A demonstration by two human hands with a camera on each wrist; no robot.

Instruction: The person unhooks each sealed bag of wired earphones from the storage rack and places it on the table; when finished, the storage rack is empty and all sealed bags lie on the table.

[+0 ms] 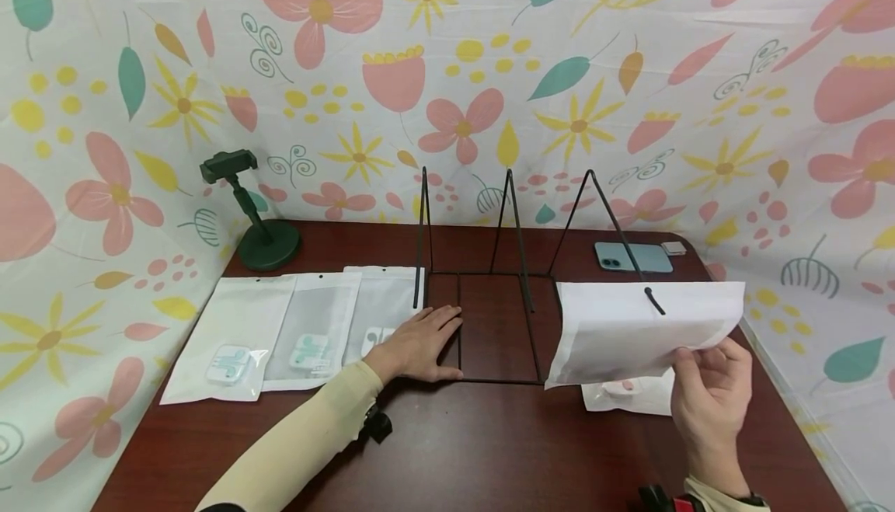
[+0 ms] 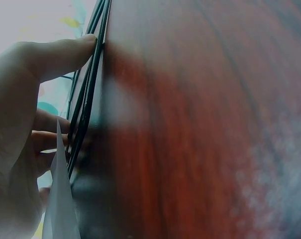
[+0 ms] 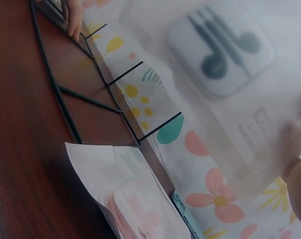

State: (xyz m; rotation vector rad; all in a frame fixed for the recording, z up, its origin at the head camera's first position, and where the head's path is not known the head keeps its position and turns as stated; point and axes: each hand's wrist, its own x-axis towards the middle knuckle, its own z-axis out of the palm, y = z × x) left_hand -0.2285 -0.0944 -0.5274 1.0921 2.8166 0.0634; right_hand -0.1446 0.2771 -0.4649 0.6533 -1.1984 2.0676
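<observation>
A black wire display rack [image 1: 534, 349] with three long prongs stands on the table. My left hand [image 1: 418, 343] rests on its left side, fingers spread and nearly straight, the thumb touching the front bar. Over the right prong hangs a white zip pouch [image 1: 629, 341], the prong's tip poking out through its hole. The pouch is tilted toward me, and my right hand [image 1: 716, 399] pinches its lower right edge. In the right wrist view, boxed wired earphones [image 3: 220, 50] show through the pouch. Beneath it lies another pouch [image 1: 615, 397] with pinkish contents, partly hidden.
Three more pouches lie overlapping at the left: a near-left pouch [image 1: 245, 318], a middle pouch [image 1: 318, 318] and one beside the rack [image 1: 381, 298]. A green phone stand [image 1: 269, 244] is at the back left. A light-blue phone [image 1: 639, 258] and a small white block [image 1: 673, 249] lie back right.
</observation>
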